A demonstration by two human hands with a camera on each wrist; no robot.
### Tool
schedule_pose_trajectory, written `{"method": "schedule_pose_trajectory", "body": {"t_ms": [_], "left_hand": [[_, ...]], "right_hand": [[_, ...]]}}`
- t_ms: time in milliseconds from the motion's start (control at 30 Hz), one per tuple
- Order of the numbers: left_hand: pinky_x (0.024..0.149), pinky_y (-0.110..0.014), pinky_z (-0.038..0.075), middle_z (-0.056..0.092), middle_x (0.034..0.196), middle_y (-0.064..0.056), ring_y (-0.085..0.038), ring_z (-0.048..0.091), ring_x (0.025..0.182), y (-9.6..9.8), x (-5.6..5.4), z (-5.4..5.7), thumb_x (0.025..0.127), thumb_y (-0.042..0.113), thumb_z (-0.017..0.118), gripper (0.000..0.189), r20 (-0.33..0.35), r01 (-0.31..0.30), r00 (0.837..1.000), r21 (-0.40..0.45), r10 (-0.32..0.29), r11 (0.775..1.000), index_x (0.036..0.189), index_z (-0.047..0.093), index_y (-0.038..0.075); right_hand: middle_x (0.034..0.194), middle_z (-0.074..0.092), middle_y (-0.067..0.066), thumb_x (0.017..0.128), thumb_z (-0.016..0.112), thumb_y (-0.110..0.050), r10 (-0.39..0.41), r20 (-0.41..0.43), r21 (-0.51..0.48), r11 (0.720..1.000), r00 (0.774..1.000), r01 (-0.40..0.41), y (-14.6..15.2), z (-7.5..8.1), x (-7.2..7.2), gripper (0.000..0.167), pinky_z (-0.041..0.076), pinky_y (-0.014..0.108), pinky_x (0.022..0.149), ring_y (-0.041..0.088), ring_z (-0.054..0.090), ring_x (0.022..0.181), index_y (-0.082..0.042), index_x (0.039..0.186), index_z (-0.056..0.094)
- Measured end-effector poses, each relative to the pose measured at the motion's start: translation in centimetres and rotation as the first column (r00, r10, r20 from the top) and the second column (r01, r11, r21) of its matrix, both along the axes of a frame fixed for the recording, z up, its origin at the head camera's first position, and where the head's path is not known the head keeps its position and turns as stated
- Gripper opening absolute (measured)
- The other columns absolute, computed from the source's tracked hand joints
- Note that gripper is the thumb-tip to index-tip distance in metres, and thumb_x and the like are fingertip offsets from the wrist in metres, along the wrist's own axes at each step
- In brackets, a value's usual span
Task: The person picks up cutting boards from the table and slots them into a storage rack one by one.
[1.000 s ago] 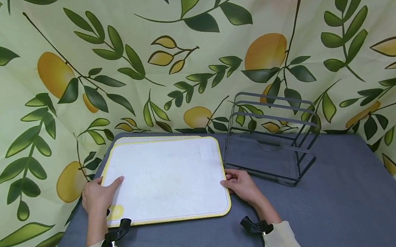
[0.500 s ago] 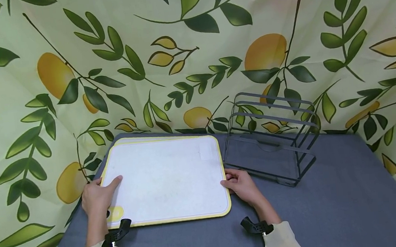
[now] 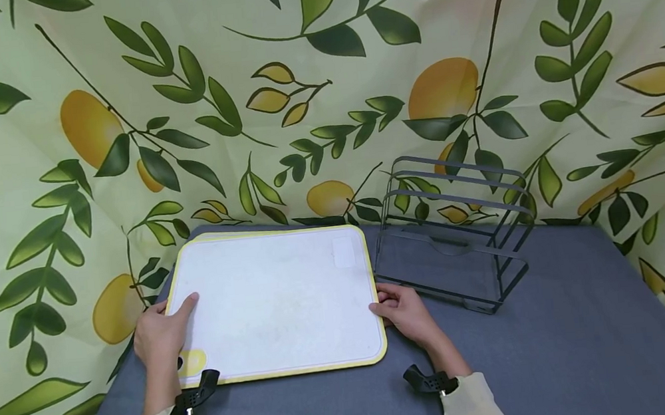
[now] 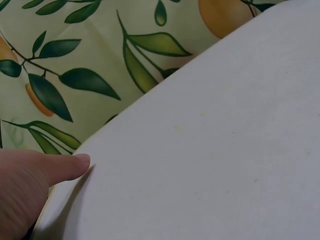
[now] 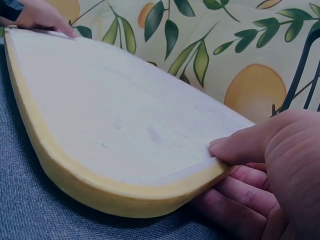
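A white cutting board (image 3: 282, 306) with a yellow rim lies in front of me, its yellow lower-left corner showing a dark hole. My left hand (image 3: 158, 334) grips its left edge, thumb on the top face, the other fingers mostly hidden below. The left wrist view shows that thumb (image 4: 70, 167) against the white surface (image 4: 200, 140). At the right edge my right hand (image 3: 401, 309) pinches the board, thumb above and curled fingers underneath. The right wrist view shows the thick yellow rim (image 5: 105, 192) and those fingers (image 5: 245, 197) under it.
A black wire rack (image 3: 450, 243) with several upright dividers stands right of the board, close to my right hand. Blue-grey cloth (image 3: 566, 318) covers the table. A leaf-and-fruit patterned curtain (image 3: 322, 101) hangs at the back and sides.
The board's left side has shifted slightly left and appears a little raised, with my left hand moving along. A second edge behind its top is now covered. The right hand has barely moved.
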State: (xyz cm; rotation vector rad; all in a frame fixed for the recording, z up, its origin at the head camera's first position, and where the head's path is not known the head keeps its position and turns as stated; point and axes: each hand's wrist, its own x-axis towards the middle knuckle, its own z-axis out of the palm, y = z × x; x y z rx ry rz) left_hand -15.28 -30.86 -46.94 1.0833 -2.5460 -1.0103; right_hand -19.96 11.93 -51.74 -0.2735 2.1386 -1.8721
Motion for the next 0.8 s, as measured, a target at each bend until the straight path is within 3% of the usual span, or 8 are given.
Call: {"method": "schedule_pose_trajectory", "body": {"t_ms": [333, 800], "left_hand": [[0.096, -0.059, 0.038, 0.055, 0.136, -0.029, -0.047, 0.053, 0.118, 0.52, -0.1, -0.12, 0.085, 0.07, 0.062, 0.089, -0.009, -0.047, 0.999, -0.001, 0.047, 0.999, 0.139, 0.056, -0.001], [0.098, -0.061, 0.038, 0.052, 0.133, -0.029, -0.048, 0.051, 0.119, 0.67, -0.12, -0.27, 0.086, 0.069, 0.062, 0.09, -0.042, -0.052, 0.998, 0.0, 0.052, 0.999, 0.139, 0.054, -0.003]], "right_hand": [[0.105, 0.065, 0.022, 0.094, 0.068, -0.004, -0.006, -0.009, 0.003, 1.0, 1.0, 0.006, 0.02, 0.13, 0.12, 0.051, 0.059, 0.025, 0.064, 0.006, 0.068, 0.077, 0.007, 0.142, 0.052], [0.107, 0.064, 0.025, 0.094, 0.068, -0.004, -0.012, -0.025, 0.0, 1.0, 1.0, 0.012, 0.02, 0.11, 0.2, 0.052, 0.058, 0.024, 0.064, 0.005, 0.068, 0.077, 0.007, 0.142, 0.051]]}}
